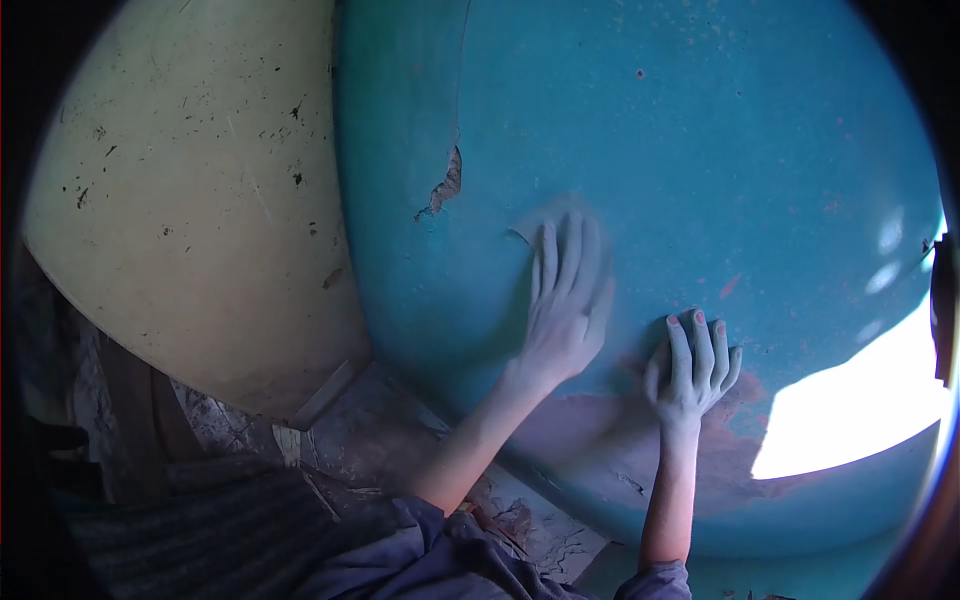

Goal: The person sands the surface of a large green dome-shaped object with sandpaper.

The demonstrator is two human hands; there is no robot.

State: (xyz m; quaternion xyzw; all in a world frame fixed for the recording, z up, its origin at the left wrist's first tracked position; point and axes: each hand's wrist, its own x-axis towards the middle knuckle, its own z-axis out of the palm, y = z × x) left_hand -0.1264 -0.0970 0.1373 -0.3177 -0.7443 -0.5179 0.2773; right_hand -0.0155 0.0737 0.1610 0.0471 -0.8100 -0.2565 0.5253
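Observation:
Dust coats my left hand (pixel 565 310), which lies with fingers stretched and close together against a large curved teal panel (pixel 800 180). A thin sheet (pixel 522 234), perhaps sandpaper, shows a pale corner beside those fingertips. The rest of it is under the hand, and the area around the fingertips is smeared by motion. Lower and to the right, my right hand (pixel 694 368) rests on the same panel with its fingers apart and nothing visible in it. Between and below the hands, the paint is worn to a greyish-pink patch (pixel 590 420).
A cream curved panel (pixel 200 190) with dark chips stands at the left, its edge against the teal one. Chipped paint (pixel 448 182) marks the teal panel above my left hand. Below lies a littered floor (pixel 370 430) with wooden boards (pixel 135 410). Bright light enters at the right.

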